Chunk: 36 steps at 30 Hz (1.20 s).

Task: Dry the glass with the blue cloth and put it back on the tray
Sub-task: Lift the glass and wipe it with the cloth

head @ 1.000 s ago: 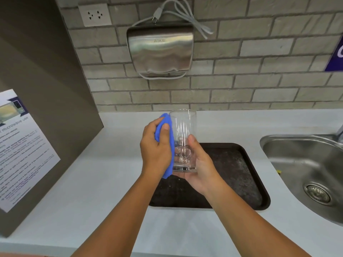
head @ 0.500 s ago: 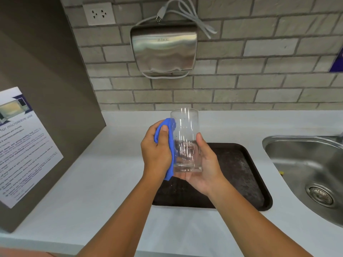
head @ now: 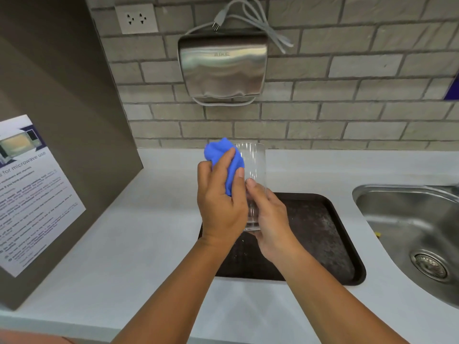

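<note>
Counter [head: 154, 256]: pale, flat, filling the lower frame from 7 to 4 o'clock.

Brick wall [head: 347, 83]: grey, across the top from 11 to 2 o'clock.

Sink [head: 407, 227]: steel basin at 3 to 4 o'clock, drain [head: 431, 265] in its floor.

Tray [head: 320, 234]: dark, rectangular, flat on the counter just right of centre, well clear of the sink rim.

Hand dryer [head: 223, 68]: steel box on the wall at 12 o'clock, cord [head: 263, 23] looped over its top, plug loose.

Notice [head: 29, 192]: printed sheet on a brown panel at 9 o'clock.

Socket [head: 136, 18]: white, at 11 o'clock.

Left hand [head: 221, 204]: closed around the cloth, pressing it to the left side of the glass.

Right hand [head: 270, 217]: wrapped around the lower glass, thumb up its near side.

Glass [head: 253, 167]: clear tumbler, upright, held in the air above the tray's left end, not touching it. Whether water remains inside is hard to tell.

Cloth [head: 224, 155]: blue, bunched, reaching the glass rim.
</note>
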Motion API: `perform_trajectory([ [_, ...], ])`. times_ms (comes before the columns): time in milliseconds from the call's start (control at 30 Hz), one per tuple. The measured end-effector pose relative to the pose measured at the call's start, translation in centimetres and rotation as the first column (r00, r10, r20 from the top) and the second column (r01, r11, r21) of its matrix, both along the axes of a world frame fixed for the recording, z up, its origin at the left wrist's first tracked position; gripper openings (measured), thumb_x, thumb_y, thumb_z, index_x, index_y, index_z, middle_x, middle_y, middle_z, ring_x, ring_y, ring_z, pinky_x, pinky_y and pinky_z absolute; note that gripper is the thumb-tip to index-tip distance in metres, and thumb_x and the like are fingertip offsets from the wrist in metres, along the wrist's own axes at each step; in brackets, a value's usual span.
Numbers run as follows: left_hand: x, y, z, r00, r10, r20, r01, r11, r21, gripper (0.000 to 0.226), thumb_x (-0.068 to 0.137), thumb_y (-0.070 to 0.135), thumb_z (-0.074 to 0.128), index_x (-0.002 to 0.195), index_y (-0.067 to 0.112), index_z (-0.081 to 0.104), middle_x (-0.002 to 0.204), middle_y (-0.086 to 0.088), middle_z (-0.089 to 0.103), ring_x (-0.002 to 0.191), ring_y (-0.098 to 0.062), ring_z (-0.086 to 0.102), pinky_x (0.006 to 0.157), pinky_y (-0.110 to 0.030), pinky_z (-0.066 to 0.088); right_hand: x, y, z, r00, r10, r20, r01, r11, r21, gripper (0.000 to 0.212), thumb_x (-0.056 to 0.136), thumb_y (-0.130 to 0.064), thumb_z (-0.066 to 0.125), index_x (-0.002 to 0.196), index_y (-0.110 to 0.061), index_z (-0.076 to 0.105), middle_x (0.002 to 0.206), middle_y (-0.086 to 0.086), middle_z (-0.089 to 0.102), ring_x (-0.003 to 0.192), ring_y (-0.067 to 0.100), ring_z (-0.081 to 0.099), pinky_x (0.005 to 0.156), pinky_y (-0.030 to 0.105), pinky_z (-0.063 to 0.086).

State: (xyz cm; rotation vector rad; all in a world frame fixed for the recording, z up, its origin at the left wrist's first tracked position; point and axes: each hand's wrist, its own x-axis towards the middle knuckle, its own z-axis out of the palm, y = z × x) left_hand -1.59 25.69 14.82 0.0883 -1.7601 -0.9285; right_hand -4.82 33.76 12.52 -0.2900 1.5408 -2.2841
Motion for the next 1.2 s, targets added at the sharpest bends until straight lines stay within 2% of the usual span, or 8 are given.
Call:
perform_trajectory([
  [167, 0.1, -0.1, 0.2, 0.997, -0.037, -0.073, 0.023, 0.983, -0.184, 0.029, 0.09, 0.007, 0.06, 0.119, 0.003, 0.065, 0.093, -0.005, 0.049, 0.083, -0.007, 0.049, 0.075, -0.014, 0.045, -0.1, 0.3, 0.0, 0.996, 0.086, 0.031, -0.082, 0.991, -0.102, 0.08, 0.054, -0.06, 0.081, 0.116, -0.01, 0.071, 0.113, 0.02, 0.072, 0.1, 0.036, 0.07, 0.081, 0.045, 0.057],
  [267, -0.2, -0.8, 0.3, 0.997, -0.083, -0.003, 0.083, 0.994, 0.072, 0.026, 0.095, 0.017, 0.054, 0.12, 0.017, 0.063, 0.099, 0.001, 0.057, 0.093, 0.002, 0.057, 0.083, -0.01, 0.045, -0.2, 0.5, -0.2, 0.98, 0.177, 0.088, -0.159, 0.97, -0.183, 0.091, 0.053, -0.057, 0.085, 0.121, -0.001, 0.063, 0.104, 0.017, 0.07, 0.085, 0.03, 0.07, 0.072, 0.042, 0.057],
  [433, -1.5, -2.5, -0.3, 0.937, -0.207, 0.281, 0.038, 0.862, 0.505, 0.025, 0.1, 0.02, 0.047, 0.116, 0.02, 0.066, 0.103, 0.008, 0.068, 0.101, -0.013, 0.065, 0.085, -0.023, 0.055, -0.8, 0.7, -1.2, 0.961, 0.267, 0.073, -0.242, 0.939, -0.243, 0.065, 0.053, -0.061, 0.086, 0.101, -0.017, 0.077, 0.093, 0.009, 0.076, 0.084, 0.027, 0.075, 0.073, 0.043, 0.059],
  [533, -1.0, -2.0, -0.6, 0.958, -0.172, 0.231, 0.068, 0.914, 0.401, 0.027, 0.1, 0.021, 0.047, 0.123, 0.019, 0.062, 0.115, 0.003, 0.064, 0.103, -0.004, 0.061, 0.092, -0.025, 0.053, -1.0, 0.9, -1.4, 0.958, 0.268, 0.097, -0.24, 0.943, -0.232, 0.058, 0.063, -0.061, 0.078, 0.102, -0.018, 0.077, 0.099, 0.01, 0.077, 0.088, 0.028, 0.075, 0.072, 0.044, 0.06],
  [700, -0.3, -0.4, -0.7, 0.992, -0.116, 0.048, 0.12, 0.987, -0.107, 0.032, 0.093, 0.016, 0.057, 0.124, 0.011, 0.063, 0.095, -0.005, 0.053, 0.085, -0.002, 0.054, 0.078, -0.009, 0.045, -1.4, 1.2, -1.3, 0.955, 0.276, 0.113, -0.241, 0.936, -0.256, 0.052, 0.069, -0.057, 0.076, 0.104, -0.019, 0.077, 0.102, 0.011, 0.076, 0.087, 0.028, 0.075, 0.07, 0.044, 0.059],
  [933, -2.0, -1.7, 0.8, 0.945, -0.229, 0.233, 0.087, 0.864, 0.497, 0.022, 0.099, 0.023, 0.05, 0.113, 0.022, 0.067, 0.097, 0.011, 0.067, 0.087, -0.001, 0.064, 0.071, -0.006, 0.05, -1.5, 1.4, -2.0, 0.92, 0.355, 0.168, -0.279, 0.892, -0.355, 0.064, 0.068, -0.058, 0.076, 0.11, -0.01, 0.073, 0.107, 0.016, 0.074, 0.097, 0.035, 0.073, 0.082, 0.053, 0.058],
  [1033, -2.2, -1.7, 0.6, 0.941, -0.245, 0.235, 0.055, 0.795, 0.604, 0.017, 0.099, 0.028, 0.049, 0.098, 0.03, 0.066, 0.089, 0.01, 0.069, 0.081, -0.01, 0.067, 0.063, -0.014, 0.054, -1.6, 1.5, -2.1, 0.92, 0.369, 0.134, -0.304, 0.885, -0.352, 0.064, 0.068, -0.06, 0.074, 0.111, -0.014, 0.075, 0.107, 0.013, 0.076, 0.097, 0.032, 0.073, 0.082, 0.051, 0.058],
  [1200, -1.8, -1.4, 0.1, 0.969, -0.17, 0.182, 0.049, 0.845, 0.533, 0.024, 0.099, 0.026, 0.051, 0.117, 0.02, 0.065, 0.106, 0.007, 0.069, 0.095, -0.004, 0.066, 0.081, -0.016, 0.055, -1.7, 1.3, -1.6, 0.975, 0.18, 0.129, -0.147, 0.963, -0.228, 0.064, 0.074, -0.058, 0.069, 0.114, -0.009, 0.07, 0.105, 0.019, 0.074, 0.09, 0.032, 0.074, 0.077, 0.05, 0.061],
])
